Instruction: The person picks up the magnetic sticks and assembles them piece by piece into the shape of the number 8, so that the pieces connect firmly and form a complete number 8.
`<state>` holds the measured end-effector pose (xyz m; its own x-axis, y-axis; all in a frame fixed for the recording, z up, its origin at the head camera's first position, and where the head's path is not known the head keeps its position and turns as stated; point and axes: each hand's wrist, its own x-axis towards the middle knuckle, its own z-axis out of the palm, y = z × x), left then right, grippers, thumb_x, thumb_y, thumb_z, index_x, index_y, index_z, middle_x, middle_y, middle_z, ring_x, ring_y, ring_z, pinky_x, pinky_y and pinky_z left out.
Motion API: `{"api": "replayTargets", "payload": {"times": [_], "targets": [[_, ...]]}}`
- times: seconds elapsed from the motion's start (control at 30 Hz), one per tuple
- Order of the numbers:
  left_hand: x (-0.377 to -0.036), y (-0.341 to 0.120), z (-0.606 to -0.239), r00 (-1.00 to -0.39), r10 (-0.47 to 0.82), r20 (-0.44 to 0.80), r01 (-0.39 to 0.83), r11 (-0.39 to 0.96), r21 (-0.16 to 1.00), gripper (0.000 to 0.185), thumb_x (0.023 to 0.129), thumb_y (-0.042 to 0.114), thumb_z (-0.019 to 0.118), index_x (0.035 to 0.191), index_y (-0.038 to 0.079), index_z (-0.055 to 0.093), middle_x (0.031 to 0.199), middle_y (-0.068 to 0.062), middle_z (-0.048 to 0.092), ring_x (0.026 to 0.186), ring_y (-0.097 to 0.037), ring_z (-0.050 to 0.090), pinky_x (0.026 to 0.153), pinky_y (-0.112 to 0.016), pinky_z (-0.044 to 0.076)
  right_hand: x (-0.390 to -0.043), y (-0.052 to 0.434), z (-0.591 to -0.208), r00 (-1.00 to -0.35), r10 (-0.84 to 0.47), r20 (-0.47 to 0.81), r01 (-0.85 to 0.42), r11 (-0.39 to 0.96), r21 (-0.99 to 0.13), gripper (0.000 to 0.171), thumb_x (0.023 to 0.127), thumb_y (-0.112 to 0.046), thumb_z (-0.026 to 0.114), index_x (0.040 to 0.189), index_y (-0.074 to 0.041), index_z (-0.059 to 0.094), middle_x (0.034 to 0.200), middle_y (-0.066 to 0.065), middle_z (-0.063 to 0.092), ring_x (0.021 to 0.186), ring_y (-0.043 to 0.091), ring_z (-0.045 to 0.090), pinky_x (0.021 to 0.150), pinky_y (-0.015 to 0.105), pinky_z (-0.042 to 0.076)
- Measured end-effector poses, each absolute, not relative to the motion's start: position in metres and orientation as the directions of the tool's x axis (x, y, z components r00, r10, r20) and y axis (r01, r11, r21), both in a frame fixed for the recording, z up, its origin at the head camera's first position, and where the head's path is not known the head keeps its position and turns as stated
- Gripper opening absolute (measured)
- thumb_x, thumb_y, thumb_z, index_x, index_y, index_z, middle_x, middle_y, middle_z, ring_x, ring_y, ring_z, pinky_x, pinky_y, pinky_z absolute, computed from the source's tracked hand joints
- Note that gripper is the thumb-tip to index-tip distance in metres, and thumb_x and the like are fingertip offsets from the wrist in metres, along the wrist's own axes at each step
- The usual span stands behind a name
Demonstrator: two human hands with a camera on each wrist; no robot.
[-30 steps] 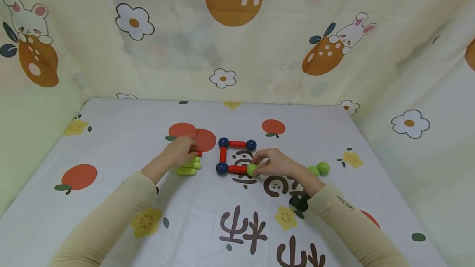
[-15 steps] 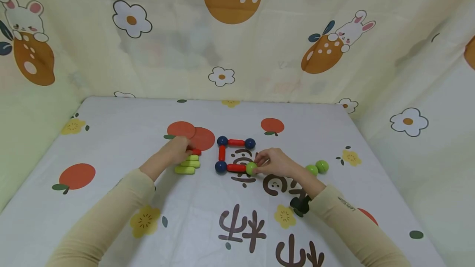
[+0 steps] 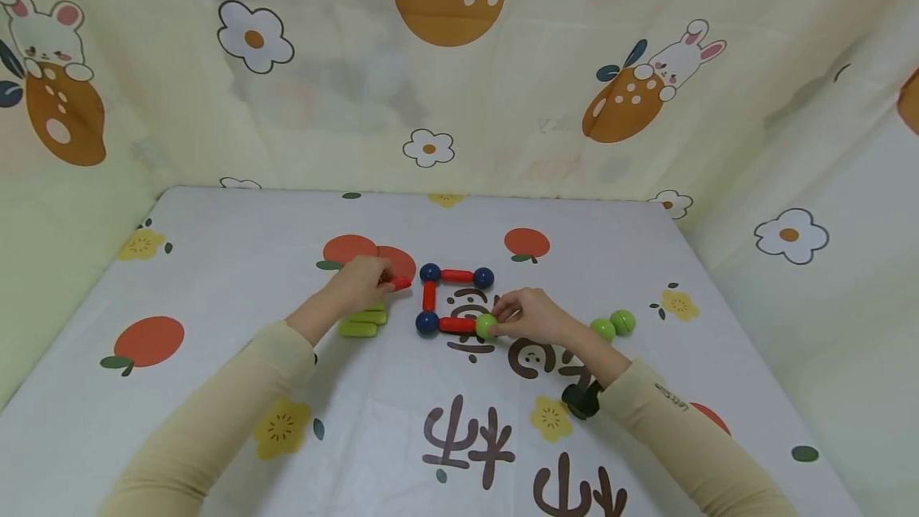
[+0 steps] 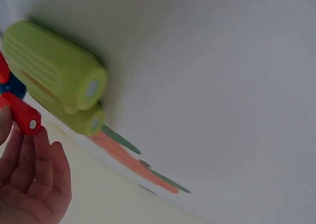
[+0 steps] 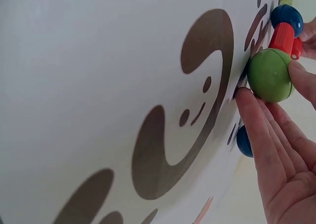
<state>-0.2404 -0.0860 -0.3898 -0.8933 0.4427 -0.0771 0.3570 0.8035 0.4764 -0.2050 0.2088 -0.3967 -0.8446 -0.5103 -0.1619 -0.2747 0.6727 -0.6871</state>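
Head view: left hand (image 3: 362, 282) has lifted red rod (image 3: 400, 284) off green rods (image 3: 362, 322).

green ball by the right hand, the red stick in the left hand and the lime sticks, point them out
green ball (image 3: 487, 327), head view, on its top face
red stick (image 4: 20, 113), left wrist view, midway along its barrel
lime sticks (image 4: 54, 73), left wrist view, on the side of the upper stick

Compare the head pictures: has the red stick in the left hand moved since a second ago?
Yes. The red stick has moved right, off the green sticks, toward the blue ball.
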Motion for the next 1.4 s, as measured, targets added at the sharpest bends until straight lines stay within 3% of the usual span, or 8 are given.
{"api": "replayTargets", "payload": {"times": [0.33, 0.8, 1.17, 1.4], "targets": [[-0.241, -0.058, -0.385, -0.892, 0.440, -0.107, 0.323, 0.784, 0.530, 0.027, 0.087, 0.014, 0.063, 0.111, 0.003, 0.060, 0.094, -0.007, 0.062, 0.085, -0.018, 0.056, 0.076, -0.028, 0.049, -0.205, 0.209, -0.396, -0.838, -0.521, -0.160, -0.279, 0.663, -0.695, 0.026, 0.079, -0.016, 0.071, 0.097, 0.002, 0.065, 0.088, 0.009, 0.066, 0.081, 0.020, 0.064, 0.070, 0.027, 0.051], [-0.237, -0.011, -0.384, -0.921, 0.371, -0.120, 0.231, 0.767, 0.598, 0.032, 0.086, 0.018, 0.064, 0.112, -0.001, 0.062, 0.086, -0.007, 0.063, 0.071, -0.017, 0.056, 0.067, -0.025, 0.048, -0.204, 0.211, -0.397, -0.830, -0.536, -0.154, -0.291, 0.652, -0.700, 0.028, 0.080, -0.014, 0.071, 0.099, 0.004, 0.064, 0.090, 0.011, 0.067, 0.081, 0.021, 0.065, 0.069, 0.027, 0.052], [-0.236, 0.012, -0.396, -0.929, 0.316, -0.192, 0.110, 0.732, 0.673, 0.039, 0.083, 0.025, 0.068, 0.108, -0.004, 0.063, 0.094, -0.012, 0.062, 0.073, -0.018, 0.057, 0.064, -0.024, 0.048, -0.205, 0.213, -0.400, -0.824, -0.552, -0.127, -0.317, 0.635, -0.704, 0.028, 0.079, -0.014, 0.071, 0.099, 0.005, 0.065, 0.089, 0.011, 0.067, 0.081, 0.021, 0.065, 0.068, 0.026, 0.052], [-0.235, 0.023, -0.400, -0.933, 0.284, -0.221, 0.063, 0.735, 0.675, 0.040, 0.082, 0.027, 0.068, 0.108, -0.004, 0.065, 0.105, -0.014, 0.062, 0.090, -0.022, 0.054, 0.077, -0.031, 0.048, -0.205, 0.213, -0.400, -0.824, -0.554, -0.119, -0.331, 0.641, -0.693, 0.027, 0.079, -0.013, 0.071, 0.099, 0.005, 0.065, 0.088, 0.011, 0.067, 0.080, 0.020, 0.065, 0.068, 0.026, 0.052]]}}
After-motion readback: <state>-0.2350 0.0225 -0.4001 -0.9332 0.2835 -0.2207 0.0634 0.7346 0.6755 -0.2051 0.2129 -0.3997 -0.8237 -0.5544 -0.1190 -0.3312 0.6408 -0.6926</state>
